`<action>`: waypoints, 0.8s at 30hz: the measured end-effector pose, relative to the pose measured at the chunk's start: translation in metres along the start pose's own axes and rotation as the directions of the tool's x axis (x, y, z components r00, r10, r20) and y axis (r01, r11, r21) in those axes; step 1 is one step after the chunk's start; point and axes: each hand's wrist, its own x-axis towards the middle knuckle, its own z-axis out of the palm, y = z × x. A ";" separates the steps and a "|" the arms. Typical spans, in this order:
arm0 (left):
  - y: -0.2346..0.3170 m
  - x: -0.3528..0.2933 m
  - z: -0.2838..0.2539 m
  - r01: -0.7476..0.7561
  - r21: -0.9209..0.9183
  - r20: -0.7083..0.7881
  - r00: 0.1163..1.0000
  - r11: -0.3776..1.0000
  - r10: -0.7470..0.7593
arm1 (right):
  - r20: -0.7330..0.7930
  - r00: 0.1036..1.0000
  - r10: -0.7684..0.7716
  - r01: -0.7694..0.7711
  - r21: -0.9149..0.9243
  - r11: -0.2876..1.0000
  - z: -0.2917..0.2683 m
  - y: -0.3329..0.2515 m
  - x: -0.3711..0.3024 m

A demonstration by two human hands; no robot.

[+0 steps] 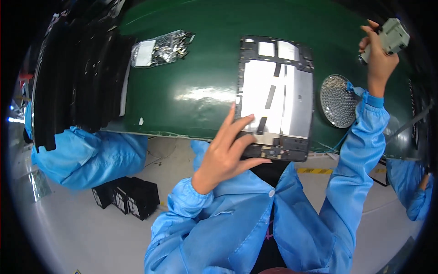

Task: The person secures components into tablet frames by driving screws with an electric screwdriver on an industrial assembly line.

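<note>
An opened tablet (299, 102) lies at the near edge of the green table, its silver battery packs and circuit boards bare. My left hand (228, 148) rests over its lower left corner, fingers spread and touching it. At the far right my right hand (381, 57) is raised, its fingers closed round a boxy pale grey tool (394, 36) whose exact kind I cannot make out. Below that hand, to the right of the tablet, sits a round dish (323, 107) full of small metal pieces that look like screws. A blue band with a cord (358, 90) hangs by my right wrist.
Black panels (82, 82) stand in a row at the table's left. A clear bag of small parts (164, 49) lies beside them. A white scrap (141, 121) is near the front edge. Black boxes (130, 196) stand on the floor. Blue sleeves of other people (86, 157) show at both sides.
</note>
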 end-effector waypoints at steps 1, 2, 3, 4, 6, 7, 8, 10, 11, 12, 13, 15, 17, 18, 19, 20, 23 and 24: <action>-0.004 0.001 0.002 -0.038 0.001 0.008 0.999 0.999 0.038 | 0.005 1.000 -0.002 0.002 -0.012 1.000 -0.002 0.000 0.002; -0.005 0.001 0.000 -0.031 0.016 0.004 0.999 0.999 0.031 | 0.010 1.000 -0.004 0.004 -0.023 1.000 -0.002 -0.001 0.001; -0.005 0.002 -0.004 -0.020 -0.022 -0.010 1.000 1.000 0.020 | -0.003 1.000 0.002 -0.002 -0.028 1.000 0.001 -0.003 0.000; -0.004 0.007 -0.007 -0.015 -0.068 -0.022 1.000 0.998 0.014 | -0.003 1.000 0.001 -0.001 -0.022 1.000 0.001 -0.002 0.000; -0.012 0.024 -0.035 -0.032 0.006 -0.062 0.998 0.999 0.032 | 0.002 1.000 -0.003 0.004 -0.083 0.997 -0.004 -0.001 0.002; -0.027 0.031 -0.051 -0.037 0.095 -0.073 0.996 0.995 0.044 | -0.010 0.999 0.042 -0.043 -0.092 0.995 0.000 -0.003 0.001; -0.045 0.040 -0.062 -0.027 0.227 -0.189 0.979 0.973 0.071 | -0.007 0.999 0.037 -0.038 -0.087 0.995 0.003 -0.004 0.001; -0.082 0.082 -0.088 -0.037 0.475 -0.301 0.932 0.879 0.202 | 0.018 1.000 0.020 -0.019 -0.042 0.999 0.003 -0.003 0.000; -0.100 0.100 -0.103 -0.035 0.502 -0.272 0.942 0.864 0.196 | 0.028 0.999 0.016 -0.016 0.000 1.000 0.004 -0.003 0.000; -0.110 0.115 -0.117 0.000 0.525 -0.196 0.973 0.851 0.121 | 0.027 1.000 0.013 -0.013 0.007 1.000 0.006 -0.005 -0.001; -0.123 0.124 -0.123 0.005 0.563 -0.132 0.988 0.826 0.084 | 0.027 0.999 0.027 -0.028 0.026 0.999 0.009 -0.008 -0.003; -0.137 0.134 -0.123 -0.022 0.592 -0.060 0.996 0.805 0.071 | 0.026 0.999 0.032 -0.033 0.058 0.998 0.004 -0.012 -0.003; -0.153 0.137 -0.112 0.115 0.544 -0.002 0.991 0.831 -0.136 | 0.026 0.999 0.041 -0.042 0.048 0.998 0.002 -0.006 -0.004; -0.162 0.136 -0.110 0.105 0.534 0.014 0.991 0.839 -0.133 | 0.047 0.997 0.058 -0.060 0.047 0.997 0.005 0.000 -0.006; -0.165 0.143 -0.101 0.082 0.489 0.000 0.996 0.868 -0.095 | 0.031 0.999 0.028 -0.028 -0.016 0.999 -0.008 -0.004 -0.002; -0.169 0.138 -0.100 0.086 0.472 -0.020 0.996 0.877 -0.087 | 0.023 0.999 0.036 -0.035 -0.009 0.999 -0.004 0.000 -0.005; -0.167 0.136 -0.107 -0.031 0.588 -0.024 0.998 0.808 0.056 | -0.086 0.975 0.203 -0.210 -0.082 0.974 0.010 -0.013 -0.003; -0.161 0.138 -0.112 -0.060 0.621 0.006 0.997 0.782 0.072 | 0.004 0.996 0.091 -0.091 0.061 0.994 0.011 -0.020 -0.006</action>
